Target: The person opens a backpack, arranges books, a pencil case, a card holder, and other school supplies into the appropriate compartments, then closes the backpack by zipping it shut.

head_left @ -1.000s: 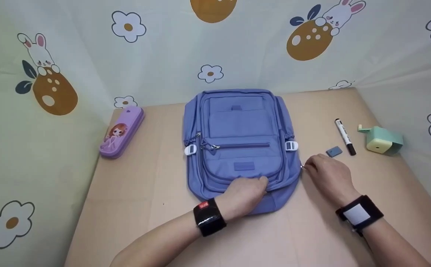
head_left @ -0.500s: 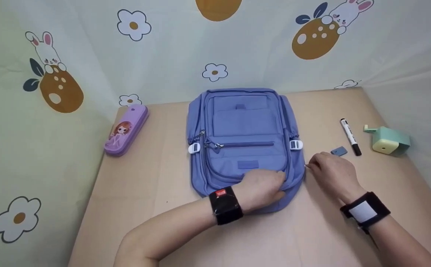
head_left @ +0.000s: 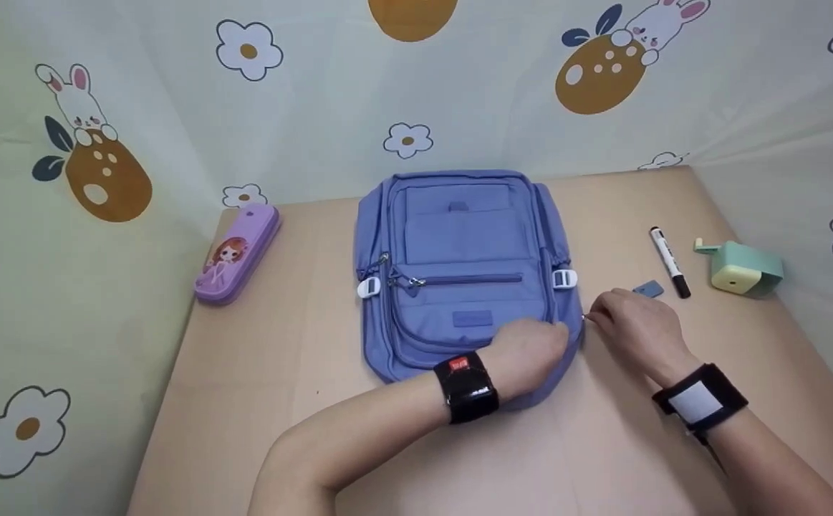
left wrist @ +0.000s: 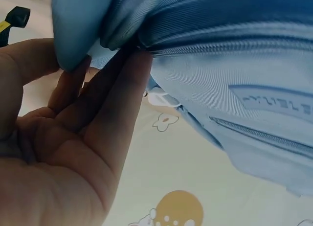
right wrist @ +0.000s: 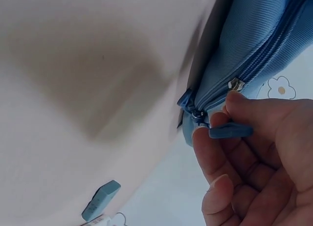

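A blue backpack (head_left: 470, 236) lies on its back with its front pockets facing up. My left hand (head_left: 529, 358) is at its lower right corner, and in the left wrist view the thumb and fingers grip a fold of its fabric (left wrist: 80, 25) beside a zipper seam. At the bag's right side my right hand (head_left: 642, 333) pinches at a zipper. In the right wrist view a metal slider (right wrist: 236, 84) sits at the thumb tip, and a blue zipper pull (right wrist: 231, 131) lies across the fingers. Another blue pull (right wrist: 186, 100) hangs beside it.
A blue eraser (head_left: 649, 289), a black-and-white marker (head_left: 669, 261) and a green-and-yellow pencil sharpener (head_left: 745, 271) lie beyond the right hand. On the far left is a purple pencil case (head_left: 237, 254). Patterned curtains (head_left: 316, 107) border the tabletop (head_left: 258, 401).
My left hand has slid rightward along the bag's lower edge to its right corner. The right hand stays at the zipper on the side, almost unmoved.
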The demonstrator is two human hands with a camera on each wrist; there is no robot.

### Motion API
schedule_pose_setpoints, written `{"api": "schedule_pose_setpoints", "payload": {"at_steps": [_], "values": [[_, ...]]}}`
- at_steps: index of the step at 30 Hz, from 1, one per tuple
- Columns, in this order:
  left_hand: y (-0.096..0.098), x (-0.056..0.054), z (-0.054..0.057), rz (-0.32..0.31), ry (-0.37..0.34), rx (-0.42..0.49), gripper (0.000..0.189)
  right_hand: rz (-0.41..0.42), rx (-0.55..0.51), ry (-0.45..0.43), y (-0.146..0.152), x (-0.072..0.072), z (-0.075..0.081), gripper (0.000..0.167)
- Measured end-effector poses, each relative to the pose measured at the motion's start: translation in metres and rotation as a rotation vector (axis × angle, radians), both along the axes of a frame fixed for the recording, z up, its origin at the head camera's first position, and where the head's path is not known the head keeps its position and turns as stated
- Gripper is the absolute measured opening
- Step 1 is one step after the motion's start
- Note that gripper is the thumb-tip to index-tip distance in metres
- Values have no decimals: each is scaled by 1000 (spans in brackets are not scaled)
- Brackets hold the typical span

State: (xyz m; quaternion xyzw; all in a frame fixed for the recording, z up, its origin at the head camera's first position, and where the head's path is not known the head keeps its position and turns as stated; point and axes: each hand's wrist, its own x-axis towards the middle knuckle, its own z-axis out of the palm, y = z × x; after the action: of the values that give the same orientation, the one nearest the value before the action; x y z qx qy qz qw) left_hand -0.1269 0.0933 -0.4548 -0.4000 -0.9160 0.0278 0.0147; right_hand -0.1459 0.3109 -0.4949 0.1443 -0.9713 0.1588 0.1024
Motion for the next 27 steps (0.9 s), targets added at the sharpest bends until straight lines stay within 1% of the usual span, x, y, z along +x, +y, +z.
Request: {"api": "schedule_pose_setpoints", "payload": {"at_steps": [4, 9, 12, 17, 20, 23, 27], "values": [[-3, -1, 1, 31, -59, 13, 8, 11, 3, 16, 2, -5, -1, 6], [-6, -4, -1, 17, -96, 35, 11, 4, 5, 3, 3, -16, -2, 6], [-8, -7, -3, -9, -98, 36, 12, 1, 14, -8, 2, -27, -2, 6], [-10, -9, -7, -41, -91, 40, 7, -13, 52, -26, 0, -51, -3, 8], [-10, -9, -8, -41, -95, 55, 4, -30, 72, -21, -2, -64, -5, 7], [-10, -9, -8, -35, -110, 70, 4, -48, 70, -4, -5, -76, -8, 9], [-11, -9, -8, -36, -134, 72, 5, -63, 55, 4, -7, -86, -12, 12]]}}
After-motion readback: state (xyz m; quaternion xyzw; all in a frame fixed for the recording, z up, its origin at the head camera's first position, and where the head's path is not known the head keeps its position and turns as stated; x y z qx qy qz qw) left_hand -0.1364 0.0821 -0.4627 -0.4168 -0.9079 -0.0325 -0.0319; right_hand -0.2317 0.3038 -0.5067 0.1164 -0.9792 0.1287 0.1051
